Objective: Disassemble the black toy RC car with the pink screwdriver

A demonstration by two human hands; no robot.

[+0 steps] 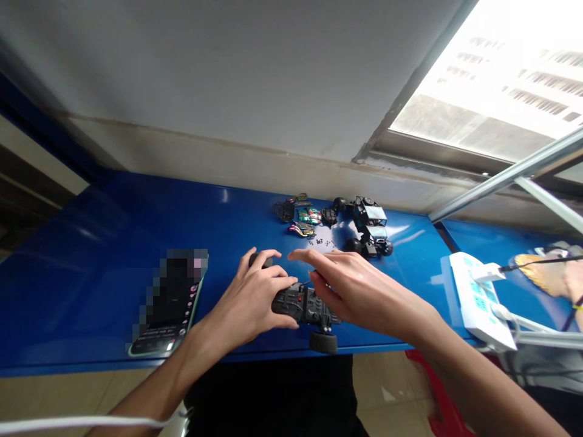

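A black toy car chassis [298, 303] lies on the blue table near its front edge, one treaded wheel [323, 343] toward me. My left hand [257, 294] is wrapped over its left end, with the thumb along the near side and the fingers at the far side. Another dark wheel [262, 260] shows between those fingers. Over the chassis's right part is my right hand [350, 282], fingers bent and the index reaching left. A thin dark shaft pokes out under its fingertips; the rest of whatever it grips is hidden.
Colourful car body parts [307, 216], small screws on a white patch [322, 240], and another toy car [368, 224] lie behind. A phone [170, 303] is at left, a power strip [480, 300] at right. Beyond the metal frame, another person's hand [574, 276] shows.
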